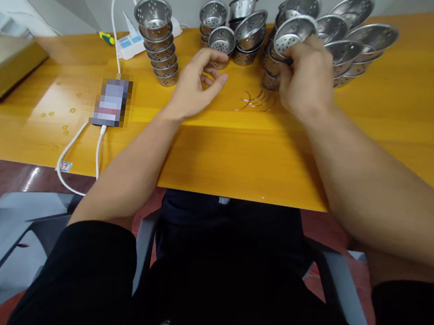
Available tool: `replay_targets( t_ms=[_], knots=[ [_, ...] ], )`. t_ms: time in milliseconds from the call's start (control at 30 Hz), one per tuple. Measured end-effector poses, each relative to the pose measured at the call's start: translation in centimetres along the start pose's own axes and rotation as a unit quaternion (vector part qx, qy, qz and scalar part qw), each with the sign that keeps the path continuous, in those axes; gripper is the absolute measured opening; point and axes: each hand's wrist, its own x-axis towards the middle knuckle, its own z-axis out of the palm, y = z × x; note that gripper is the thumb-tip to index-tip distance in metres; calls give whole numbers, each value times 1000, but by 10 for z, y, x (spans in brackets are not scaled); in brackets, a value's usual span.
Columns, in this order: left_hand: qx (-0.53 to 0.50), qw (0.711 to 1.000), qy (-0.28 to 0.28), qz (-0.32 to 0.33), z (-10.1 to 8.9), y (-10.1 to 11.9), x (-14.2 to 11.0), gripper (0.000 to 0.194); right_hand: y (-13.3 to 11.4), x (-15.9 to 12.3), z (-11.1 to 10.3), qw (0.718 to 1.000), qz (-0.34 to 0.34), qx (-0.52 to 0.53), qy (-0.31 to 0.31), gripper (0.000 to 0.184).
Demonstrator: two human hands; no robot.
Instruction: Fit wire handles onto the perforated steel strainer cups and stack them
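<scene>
My right hand [310,79] is closed on the near rim of a perforated metal cup [294,31], the top one of a stack. Its thumb rests low on the outside, and some fingertips are hidden. My left hand [201,83] hovers over the table with fingers loosely curled and apart, holding nothing. Just beyond it stands a small perforated cup [222,39], partly covered by the fingers. Several thin curved wires [255,102] lie loose between my hands. More perforated cups [251,31] lean in short stacks behind them.
Left of my hands, a leaning stack of perforated cups [162,48] stands near a white power strip [131,44]. A phone [111,101] with white cables [66,156] lies on the wooden table [237,160]. Wider perforated bowls [371,39] are stacked at the right; a box [9,68] sits far left.
</scene>
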Motion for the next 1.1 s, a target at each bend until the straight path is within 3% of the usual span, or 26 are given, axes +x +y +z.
replay_targets(
  t_ms=[100, 200, 333, 433, 600, 733, 900, 1100],
  knots=[
    [-22, 1000, -11, -3, 2, 0, -1, 79, -14, -10, -3, 994, -76, 75, 30, 21],
    [-4, 999, -38, -29, 2, 10, -1, 95, -31, -23, 6, 970, -112, 217, -8, 9],
    [5, 997, -69, -20, 1, 22, -1, 82, -52, -35, 23, 922, -91, 365, -92, 39],
    [-14, 997, -69, -7, 0, 21, -1, 70, -55, -38, 25, 929, -78, 342, -116, 43],
    [6, 995, -95, 1, -4, 21, -2, 77, -40, -33, 17, 959, -162, 221, -77, 52],
    [20, 992, -128, 2, -6, 26, -4, 83, -29, -27, 13, 968, -173, 150, -99, 27],
    [46, 989, -137, 1, -9, 23, -3, 84, -24, -23, 8, 962, -179, 167, -124, 19],
    [23, 987, -144, 71, -6, -4, -1, 86, -14, -16, 21, 949, -223, 218, -39, 40]
  ],
)
